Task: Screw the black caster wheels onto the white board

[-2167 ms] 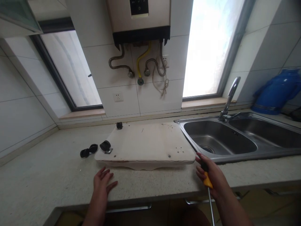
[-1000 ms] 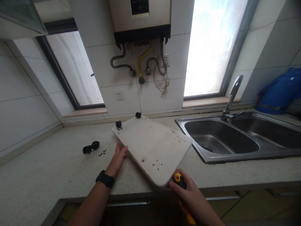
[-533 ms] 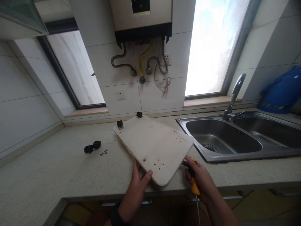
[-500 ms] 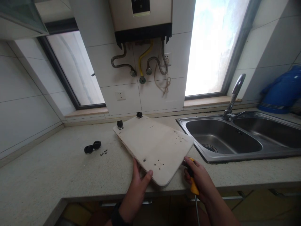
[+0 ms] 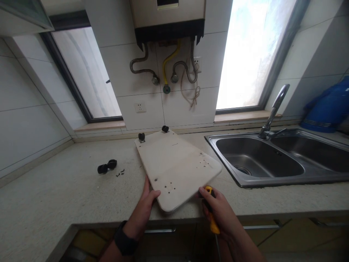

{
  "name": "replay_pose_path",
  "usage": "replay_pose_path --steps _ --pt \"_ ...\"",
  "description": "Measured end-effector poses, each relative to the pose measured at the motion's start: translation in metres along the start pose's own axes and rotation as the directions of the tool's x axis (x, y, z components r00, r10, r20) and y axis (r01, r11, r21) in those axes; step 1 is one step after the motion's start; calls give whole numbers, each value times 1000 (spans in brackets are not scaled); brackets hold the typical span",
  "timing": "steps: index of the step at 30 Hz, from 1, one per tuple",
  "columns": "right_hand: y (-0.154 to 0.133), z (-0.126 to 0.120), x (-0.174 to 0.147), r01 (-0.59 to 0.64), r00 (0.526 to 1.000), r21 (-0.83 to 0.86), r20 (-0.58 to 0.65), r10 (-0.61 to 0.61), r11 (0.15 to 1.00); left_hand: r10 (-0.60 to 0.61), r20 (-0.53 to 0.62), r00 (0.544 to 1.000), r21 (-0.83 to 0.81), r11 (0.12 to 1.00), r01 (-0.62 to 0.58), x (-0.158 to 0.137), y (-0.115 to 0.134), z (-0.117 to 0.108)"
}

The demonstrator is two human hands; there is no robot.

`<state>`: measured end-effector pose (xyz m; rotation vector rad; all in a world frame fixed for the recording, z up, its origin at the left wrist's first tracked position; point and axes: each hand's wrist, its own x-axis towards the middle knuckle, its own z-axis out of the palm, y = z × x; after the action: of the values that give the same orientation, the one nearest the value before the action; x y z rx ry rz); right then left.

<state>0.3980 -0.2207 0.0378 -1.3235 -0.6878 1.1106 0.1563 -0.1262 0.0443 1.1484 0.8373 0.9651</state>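
Observation:
A flat white board with rounded corners rests at an angle on the counter. Two black caster wheels stand on its far end, while its near corners show only groups of small screw holes. My left hand is closed on the board's left edge, thumb on top and fingers beneath. In my right hand is a yellow and black screwdriver, its shaft pointing down towards me. That hand's fingertips are at the board's near right edge. Loose casters and several small screws lie to the left.
A steel double sink with a tap is set into the counter on the right. Behind it stands a blue container. A water heater with hoses hangs on the tiled wall. Drawers run below the counter edge.
The board has turned, its near end swinging left together with both my hands. My right hand still holds the screwdriver. The loose casters and screws have stayed put; my view has dipped slightly.

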Motion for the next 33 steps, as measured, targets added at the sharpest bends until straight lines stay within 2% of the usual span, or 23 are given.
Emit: replay_pose_path --steps 7,9,11,13,15,17,20,24,30,33 --pt "3 29 -16 9 991 -106 137 6 994 57 50 997 90 994 -62 14 21 -53" --pt "-1 25 -21 24 987 -132 158 -3 991 34 59 998 94 995 -39 19 28 -64" --pt "-8 13 -21 36 992 -134 125 -19 990 10 72 997 85 996 -16 23 34 -72" --pt "-17 -5 -16 63 998 -94 -4 -63 994 1 75 997 73 997 -6 27 38 -77" --pt "-25 -23 -6 122 977 -47 -168 -128 991 5 62 998 57 998 -9 31 37 -82" --pt "-31 -35 5 151 957 -38 -243 -156 988 14 48 999 28 999 -15 35 33 -85" --pt "-36 -38 19 109 966 -58 -228 -120 992 19 36 999 -12 1000 -18 39 28 -89" --pt "-33 -23 25 68 989 -67 -126 -76 995 37 54 998 -11 999 -37 40 27 -92" --pt "-25 -11 18 83 986 -96 -139 -96 992 38 61 997 7 999 -39 39 28 -96" --pt "-22 -6 9 71 988 -106 -130 -85 992 77 36 996 -1 997 -77 40 25 -101"
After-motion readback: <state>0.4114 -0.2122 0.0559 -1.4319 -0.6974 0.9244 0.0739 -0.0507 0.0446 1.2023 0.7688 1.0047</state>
